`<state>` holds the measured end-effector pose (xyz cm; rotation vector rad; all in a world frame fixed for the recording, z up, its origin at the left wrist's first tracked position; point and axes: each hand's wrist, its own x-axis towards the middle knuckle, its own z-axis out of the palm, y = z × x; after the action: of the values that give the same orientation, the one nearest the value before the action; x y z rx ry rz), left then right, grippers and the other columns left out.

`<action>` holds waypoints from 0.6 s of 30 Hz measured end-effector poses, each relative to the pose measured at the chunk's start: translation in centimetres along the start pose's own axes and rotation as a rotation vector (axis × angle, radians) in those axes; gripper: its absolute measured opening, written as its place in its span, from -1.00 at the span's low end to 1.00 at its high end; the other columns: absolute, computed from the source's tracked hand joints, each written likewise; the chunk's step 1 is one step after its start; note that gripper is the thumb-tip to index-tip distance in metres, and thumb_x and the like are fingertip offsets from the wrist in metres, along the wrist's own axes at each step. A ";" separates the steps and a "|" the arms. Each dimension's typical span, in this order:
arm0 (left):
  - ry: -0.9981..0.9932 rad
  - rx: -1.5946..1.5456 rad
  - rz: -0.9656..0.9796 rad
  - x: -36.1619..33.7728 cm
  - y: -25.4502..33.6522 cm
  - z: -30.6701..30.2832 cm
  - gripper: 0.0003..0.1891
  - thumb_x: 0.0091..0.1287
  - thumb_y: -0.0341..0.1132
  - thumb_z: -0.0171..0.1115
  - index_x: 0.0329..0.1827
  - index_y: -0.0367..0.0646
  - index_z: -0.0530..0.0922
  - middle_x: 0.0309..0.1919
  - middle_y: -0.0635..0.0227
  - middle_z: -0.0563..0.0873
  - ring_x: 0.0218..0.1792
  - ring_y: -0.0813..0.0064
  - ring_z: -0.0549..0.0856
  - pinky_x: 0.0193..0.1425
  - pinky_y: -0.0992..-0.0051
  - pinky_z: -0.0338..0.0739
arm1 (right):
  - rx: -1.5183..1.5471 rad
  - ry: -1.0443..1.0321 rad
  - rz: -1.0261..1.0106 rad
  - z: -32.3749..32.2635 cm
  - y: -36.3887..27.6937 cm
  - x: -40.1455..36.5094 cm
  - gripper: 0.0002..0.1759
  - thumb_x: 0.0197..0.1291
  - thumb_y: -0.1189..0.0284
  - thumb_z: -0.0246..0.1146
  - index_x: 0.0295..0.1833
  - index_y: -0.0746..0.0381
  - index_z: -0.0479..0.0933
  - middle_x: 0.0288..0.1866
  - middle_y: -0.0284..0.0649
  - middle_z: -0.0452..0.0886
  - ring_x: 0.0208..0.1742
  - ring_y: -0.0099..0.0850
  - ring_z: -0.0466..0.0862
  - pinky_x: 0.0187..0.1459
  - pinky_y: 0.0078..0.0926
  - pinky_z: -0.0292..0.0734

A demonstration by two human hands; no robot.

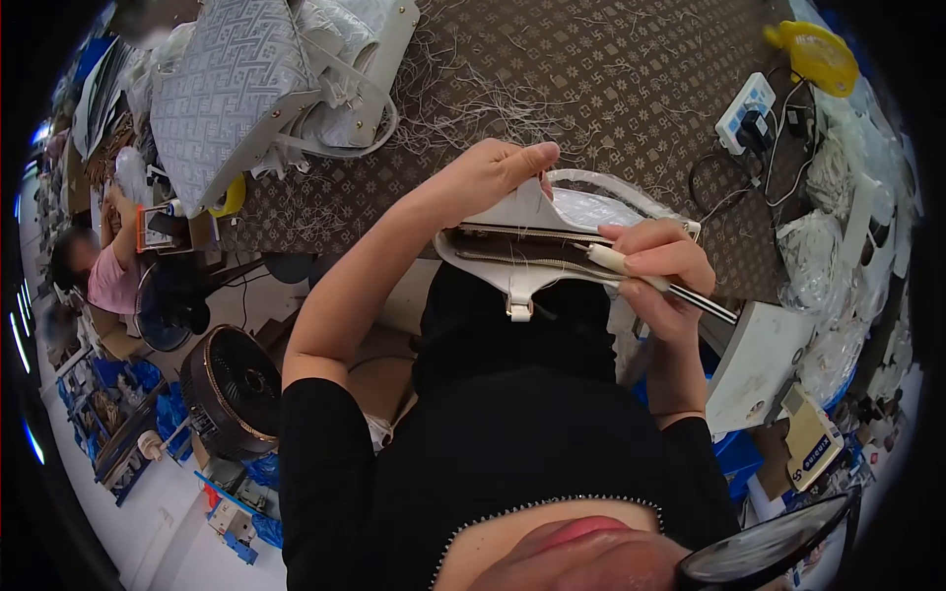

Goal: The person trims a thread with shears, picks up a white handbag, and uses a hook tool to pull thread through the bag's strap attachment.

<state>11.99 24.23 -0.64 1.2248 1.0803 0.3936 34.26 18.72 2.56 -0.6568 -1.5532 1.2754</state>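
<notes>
A white handbag (581, 209) with a patterned panel lies at the table's front edge, its zipped mouth open toward me. My left hand (498, 180) is closed on the bag's far left edge, thumb stretched out and the fingertips partly hidden behind the panel. In my right hand (665, 271) is a slim rod-like tool (705, 301) with a thick white end and a dark metallic shaft. Its white end lies over the right part of the zipped opening. A short strap with a metal fitting (518, 307) hangs from the near side. Loose threads cross the opening.
Larger white patterned bags (236, 89) stand at the back left. Cut threads (493, 103) litter the brown patterned table (631, 89). At right are a power strip (746, 111), cables, a yellow tool (820, 57) and plastic-wrapped items. A fan (232, 391) and a seated person are at left.
</notes>
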 end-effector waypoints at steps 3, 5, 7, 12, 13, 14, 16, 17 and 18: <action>-0.039 -0.292 -0.201 -0.9 -1.1 0.6 -0.44 0.39 0.14 -0.07 -0.43 -0.19 0.62 -0.57 0.50 0.58 -0.50 0.73 0.49 -0.37 0.67 0.37 | 0.076 0.042 0.132 -0.1 0.9 -1.3 -0.81 -0.01 0.62 0.29 -0.21 0.29 0.55 -0.27 -0.13 0.57 -0.23 -0.41 0.59 0.04 -0.30 0.52; -0.031 -0.313 -0.195 -1.2 -2.2 1.3 -0.44 0.39 0.14 -0.07 -0.42 -0.21 0.62 -0.56 0.50 0.59 -0.52 0.73 0.50 -0.39 0.67 0.38 | 0.181 0.068 0.299 -0.2 1.0 -2.4 -0.83 0.03 0.62 0.28 -0.20 0.32 0.53 -0.29 -0.15 0.55 -0.23 -0.44 0.56 -0.11 -0.54 0.45; -0.143 -0.460 -0.267 -1.5 -3.2 1.8 -0.44 0.39 0.13 -0.06 -0.42 -0.22 0.61 -0.57 0.48 0.59 -0.53 0.72 0.50 -0.42 0.67 0.39 | 0.182 0.031 0.348 -0.4 0.8 -2.2 -0.82 0.05 0.61 0.28 -0.19 0.32 0.52 -0.29 -0.17 0.55 -0.25 -0.47 0.54 -0.15 -0.56 0.43; -0.112 -0.618 -0.338 -2.6 -3.5 2.8 -0.46 0.41 0.10 -0.07 -0.43 -0.21 0.60 -0.59 0.48 0.58 -0.57 0.71 0.49 -0.50 0.66 0.37 | 0.044 0.026 0.562 -0.6 0.3 -1.3 -0.83 0.10 0.55 0.23 -0.17 0.31 0.46 -0.32 -0.20 0.49 -0.32 -0.46 0.55 -0.09 -0.45 0.51; -0.121 -0.640 -0.347 -2.8 -3.4 2.9 -0.48 0.41 0.08 -0.06 -0.43 -0.21 0.59 -0.56 0.47 0.58 -0.52 0.71 0.50 -0.44 0.65 0.38 | 0.046 0.022 0.568 -0.6 0.2 -1.0 -0.83 0.10 0.55 0.23 -0.17 0.31 0.46 -0.32 -0.20 0.49 -0.32 -0.46 0.55 -0.09 -0.45 0.51; -0.129 -0.661 -0.356 -3.0 -3.4 2.9 -0.49 0.41 0.07 -0.06 -0.43 -0.21 0.58 -0.54 0.47 0.58 -0.47 0.71 0.51 -0.38 0.65 0.39 | 0.101 -0.008 0.624 -0.5 0.1 -0.7 -0.84 0.10 0.55 0.23 -0.18 0.30 0.45 -0.33 -0.21 0.48 -0.32 -0.46 0.56 0.04 -0.34 0.48; -0.099 -0.586 -0.306 -3.0 -4.6 3.8 -0.51 0.40 0.07 -0.02 -0.42 -0.19 0.59 -0.60 0.53 0.50 -0.55 0.74 0.42 -0.47 0.68 0.30 | 0.162 -0.039 0.688 -0.4 0.5 -0.6 -0.85 0.11 0.55 0.22 -0.20 0.30 0.44 -0.34 -0.23 0.47 -0.33 -0.47 0.56 0.16 -0.22 0.46; -0.076 -0.504 -0.249 -2.9 -5.0 4.2 -0.54 0.38 0.07 0.02 -0.42 -0.16 0.59 -0.66 0.60 0.42 -0.63 0.77 0.33 -0.56 0.72 0.21 | 0.222 -0.052 0.697 -0.5 1.0 -0.5 -0.85 0.11 0.53 0.22 -0.20 0.29 0.43 -0.35 -0.23 0.47 -0.33 -0.47 0.56 0.23 -0.11 0.36; -0.070 -0.481 -0.211 -2.9 -5.2 4.3 -0.59 0.39 0.03 0.03 -0.39 -0.14 0.58 -0.65 0.64 0.33 -0.60 0.77 0.23 -0.52 0.70 0.11 | 0.280 -0.061 0.708 -0.4 1.3 -0.6 -0.85 0.12 0.52 0.22 -0.20 0.28 0.43 -0.36 -0.24 0.46 -0.33 -0.47 0.55 0.31 0.00 0.27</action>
<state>12.66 17.79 -4.18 0.6872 0.9711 0.4145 34.62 18.75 1.07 -1.0370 -1.1809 2.0054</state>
